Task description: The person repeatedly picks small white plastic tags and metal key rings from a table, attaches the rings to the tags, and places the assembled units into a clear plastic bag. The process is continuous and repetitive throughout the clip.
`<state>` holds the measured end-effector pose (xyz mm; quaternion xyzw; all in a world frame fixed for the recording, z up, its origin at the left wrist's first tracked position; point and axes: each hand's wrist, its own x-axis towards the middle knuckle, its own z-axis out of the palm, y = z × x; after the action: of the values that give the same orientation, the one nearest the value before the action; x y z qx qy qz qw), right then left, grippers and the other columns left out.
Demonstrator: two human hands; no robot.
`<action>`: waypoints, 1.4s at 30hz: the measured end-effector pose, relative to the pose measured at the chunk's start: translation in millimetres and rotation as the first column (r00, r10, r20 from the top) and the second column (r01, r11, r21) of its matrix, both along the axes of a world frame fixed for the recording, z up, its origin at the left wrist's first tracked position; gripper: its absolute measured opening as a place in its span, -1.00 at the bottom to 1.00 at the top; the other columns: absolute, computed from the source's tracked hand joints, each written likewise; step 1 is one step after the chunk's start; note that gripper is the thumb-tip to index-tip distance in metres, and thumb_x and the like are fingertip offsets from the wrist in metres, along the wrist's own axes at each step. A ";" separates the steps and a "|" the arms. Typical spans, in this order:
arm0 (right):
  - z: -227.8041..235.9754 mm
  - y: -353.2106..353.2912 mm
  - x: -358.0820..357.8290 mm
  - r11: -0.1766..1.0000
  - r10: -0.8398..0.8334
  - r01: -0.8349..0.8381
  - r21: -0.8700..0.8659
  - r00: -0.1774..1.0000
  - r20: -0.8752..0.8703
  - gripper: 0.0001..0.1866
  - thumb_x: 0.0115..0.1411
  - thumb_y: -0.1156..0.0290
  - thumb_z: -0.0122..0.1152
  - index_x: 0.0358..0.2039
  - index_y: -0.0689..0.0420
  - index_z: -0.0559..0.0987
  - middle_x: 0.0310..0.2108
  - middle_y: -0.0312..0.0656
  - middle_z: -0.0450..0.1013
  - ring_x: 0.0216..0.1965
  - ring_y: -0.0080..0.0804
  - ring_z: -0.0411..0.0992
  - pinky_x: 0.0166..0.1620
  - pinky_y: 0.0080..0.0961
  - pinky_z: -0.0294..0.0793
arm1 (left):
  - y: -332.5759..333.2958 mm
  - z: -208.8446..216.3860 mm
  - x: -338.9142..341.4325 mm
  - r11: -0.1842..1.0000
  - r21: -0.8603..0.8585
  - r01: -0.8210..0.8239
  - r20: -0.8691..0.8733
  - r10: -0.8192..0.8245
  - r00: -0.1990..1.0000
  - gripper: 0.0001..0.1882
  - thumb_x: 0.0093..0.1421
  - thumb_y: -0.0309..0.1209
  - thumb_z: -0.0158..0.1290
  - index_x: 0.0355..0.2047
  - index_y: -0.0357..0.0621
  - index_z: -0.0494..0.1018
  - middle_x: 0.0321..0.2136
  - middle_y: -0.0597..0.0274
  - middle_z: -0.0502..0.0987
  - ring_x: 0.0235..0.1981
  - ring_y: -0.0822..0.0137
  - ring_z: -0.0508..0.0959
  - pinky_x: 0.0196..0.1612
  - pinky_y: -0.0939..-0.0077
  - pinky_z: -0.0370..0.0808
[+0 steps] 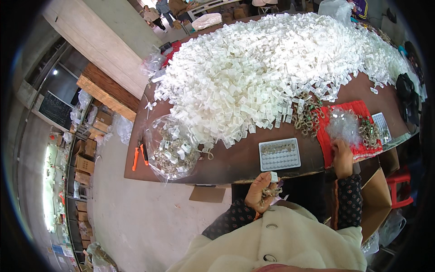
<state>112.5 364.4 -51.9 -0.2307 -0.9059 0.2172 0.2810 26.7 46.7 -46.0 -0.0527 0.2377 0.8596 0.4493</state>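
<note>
My left hand [258, 194] is closed in front of my body, round a bunch of beige braided cords [271, 192]. A small white card [273, 177] stands up at its fingertips. On the right, my right hand [343, 159] reaches over the table edge onto a red cloth [322, 137]. Its fingers are bent together at the near edge of a heap of clear plastic pieces [342, 126]; whatever is between them is too small to make out. More braided cords [370, 132] lie on the cloth's right side. Between my hands is a white compartment tray [280, 160] with small round pieces in its upper rows.
A large mound of small white cards [253, 77] covers most of the brown table [217, 170]. Loose cords [306, 115] lie beside it. A clear bag [171, 149] of corded pieces and orange-handled pliers [139, 156] are at the left. Another tray [381, 127] and a red stool [399, 187] stand right.
</note>
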 end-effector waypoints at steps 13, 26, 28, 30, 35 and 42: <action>16.7 -5.8 4.7 0.994 -0.034 0.013 -0.110 0.980 -0.195 -0.84 0.18 0.65 0.14 -0.22 0.20 0.55 -0.34 0.04 0.51 -0.29 0.02 0.52 -0.22 -0.30 0.49 | 0.9 5.4 2.1 0.995 -0.096 -0.020 0.012 0.021 1.000 -0.89 0.37 -0.36 0.03 -0.17 -0.07 0.49 -0.27 0.22 0.63 -0.39 0.62 0.59 -0.74 0.82 0.30; 31.6 -5.0 0.6 0.981 -0.086 0.043 -0.188 0.970 -0.228 -0.81 0.17 0.69 0.12 -0.21 0.20 0.55 -0.32 0.01 0.49 -0.26 -0.03 0.49 -0.19 -0.33 0.48 | 1.1 4.0 -0.4 0.997 -0.071 0.006 0.014 -0.005 1.000 -0.89 0.35 -0.40 0.06 -0.16 -0.09 0.49 -0.29 0.26 0.61 -0.38 0.61 0.56 -0.40 0.74 0.50; 43.2 -23.5 -1.3 0.990 0.057 -0.086 -0.113 0.970 -0.238 -0.79 0.15 0.71 0.11 -0.22 0.20 0.56 -0.31 0.00 0.49 -0.24 -0.04 0.49 -0.18 -0.31 0.49 | 4.9 2.1 0.7 0.996 -0.089 -0.020 -0.021 0.018 1.000 -0.89 0.35 -0.41 0.06 -0.15 -0.11 0.49 -0.30 0.28 0.60 -0.38 0.59 0.56 -0.39 0.72 0.51; 56.3 -52.0 -0.8 0.957 0.253 -0.278 -0.082 0.939 -0.232 -0.78 0.11 0.71 0.12 -0.22 0.21 0.56 -0.31 -0.02 0.49 -0.24 -0.04 0.49 -0.18 -0.29 0.50 | 10.0 2.3 3.1 0.990 -0.131 -0.052 -0.061 0.045 0.997 -0.88 0.34 -0.43 0.06 -0.15 -0.14 0.49 -0.30 0.28 0.60 -0.37 0.57 0.57 -0.37 0.70 0.52; 74.1 -115.0 -10.6 0.816 0.524 -0.569 -0.102 0.802 -0.287 -0.81 0.10 0.67 0.16 -0.26 0.20 0.55 -0.32 -0.04 0.49 -0.26 0.00 0.49 -0.22 -0.23 0.51 | 12.7 11.9 6.8 0.991 -0.121 -0.056 -0.145 0.038 0.989 -0.88 0.33 -0.49 0.06 -0.14 -0.20 0.47 -0.28 0.23 0.59 -0.36 0.50 0.58 -0.33 0.62 0.56; 59.0 -37.6 0.8 0.992 0.085 -0.103 -0.078 0.974 -0.208 -0.69 0.14 0.69 0.11 -0.08 0.22 0.56 -0.28 0.04 0.48 -0.23 0.03 0.49 -0.18 -0.28 0.49 | 3.4 16.1 1.9 0.979 -0.172 -0.114 -0.129 0.092 0.987 -0.87 0.34 -0.47 0.05 -0.12 -0.19 0.46 -0.35 0.26 0.57 -0.42 0.54 0.55 -0.37 0.65 0.54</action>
<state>113.4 326.9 7.1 -0.1762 -0.8717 0.2928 0.3513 28.6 50.2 -29.8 -0.0530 0.3376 0.8585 0.3824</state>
